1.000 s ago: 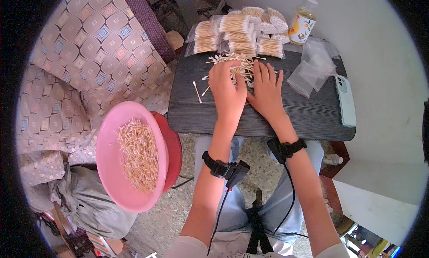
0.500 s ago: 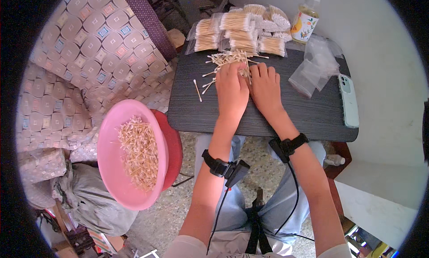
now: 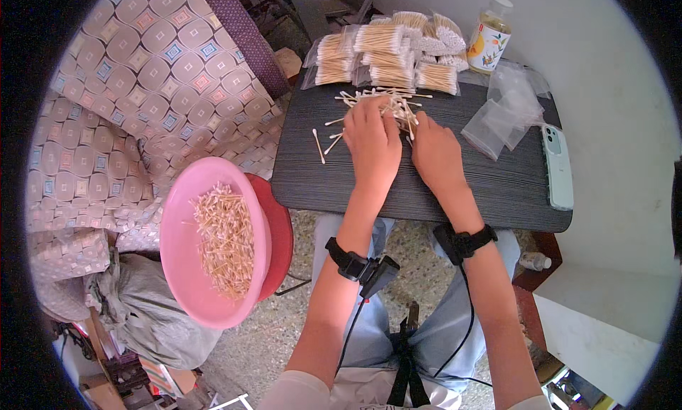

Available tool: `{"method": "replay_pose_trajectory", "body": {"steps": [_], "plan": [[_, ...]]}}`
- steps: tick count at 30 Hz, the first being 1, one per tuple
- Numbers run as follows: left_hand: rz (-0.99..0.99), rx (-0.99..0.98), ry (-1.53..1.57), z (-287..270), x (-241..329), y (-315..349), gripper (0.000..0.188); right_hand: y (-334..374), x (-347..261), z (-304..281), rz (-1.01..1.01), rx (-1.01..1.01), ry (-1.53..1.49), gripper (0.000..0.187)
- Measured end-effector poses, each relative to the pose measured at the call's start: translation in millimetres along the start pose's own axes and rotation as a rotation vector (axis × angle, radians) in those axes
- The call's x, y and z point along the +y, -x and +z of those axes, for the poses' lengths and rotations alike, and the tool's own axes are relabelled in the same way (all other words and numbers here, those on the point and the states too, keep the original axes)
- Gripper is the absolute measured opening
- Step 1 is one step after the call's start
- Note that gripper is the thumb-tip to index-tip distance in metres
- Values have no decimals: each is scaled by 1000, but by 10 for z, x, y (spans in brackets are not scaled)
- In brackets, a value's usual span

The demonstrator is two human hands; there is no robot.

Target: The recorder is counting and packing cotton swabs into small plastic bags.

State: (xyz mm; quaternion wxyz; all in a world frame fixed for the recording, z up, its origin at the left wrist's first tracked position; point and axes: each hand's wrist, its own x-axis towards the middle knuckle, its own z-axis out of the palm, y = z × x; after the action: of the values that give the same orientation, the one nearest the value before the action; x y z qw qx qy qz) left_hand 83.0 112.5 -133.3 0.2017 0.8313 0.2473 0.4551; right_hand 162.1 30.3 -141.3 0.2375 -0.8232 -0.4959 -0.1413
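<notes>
A loose pile of cotton swabs (image 3: 376, 94) with white tips lies on the dark table in front of me. My left hand (image 3: 374, 140) reaches over its near side, fingers curled around some swabs; the palm side is hidden. Just to the right, my right hand (image 3: 436, 154) is closed, its curled fingers against the swab ends that stick out between the two hands. A few single swabs (image 3: 318, 146) lie left of my left hand. Beyond the pile are stacked clear bags of cotton swabs (image 3: 383, 48).
Empty clear bags (image 3: 497, 122) and a pale phone (image 3: 558, 165) lie on the right of the table (image 3: 312, 190). A bottle (image 3: 489, 41) stands behind them by the wall. Left of the table, a pink basin (image 3: 181, 268) of loose swabs rests on a red stool (image 3: 280, 239).
My right hand has shifted right and slightly nearer, opening a gap between the hands where swab ends now show. My left hand stays over the pile. The whole view has shifted slightly.
</notes>
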Motion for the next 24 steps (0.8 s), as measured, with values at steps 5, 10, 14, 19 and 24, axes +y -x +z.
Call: {"method": "replay_pose_trajectory", "body": {"steps": [5, 10, 14, 19, 24], "plan": [[-139, 73, 52, -31, 24, -27, 33, 58, 15, -160, 23, -37, -168, 8], [-318, 24, 425, 95, 73, -14, 46, 51, 14, -189, 57, -48, -249, 10], [-322, -64, 450, 129, 130, 7, 47, 47, 26, -190, 35, 3, -353, 15], [-282, -45, 461, 78, 141, -33, 50, -11, 16, -242, 70, 61, -409, 18], [-297, -282, 233, 21, 76, -38, 49, -19, 28, -240, 111, 103, -437, 21]]}}
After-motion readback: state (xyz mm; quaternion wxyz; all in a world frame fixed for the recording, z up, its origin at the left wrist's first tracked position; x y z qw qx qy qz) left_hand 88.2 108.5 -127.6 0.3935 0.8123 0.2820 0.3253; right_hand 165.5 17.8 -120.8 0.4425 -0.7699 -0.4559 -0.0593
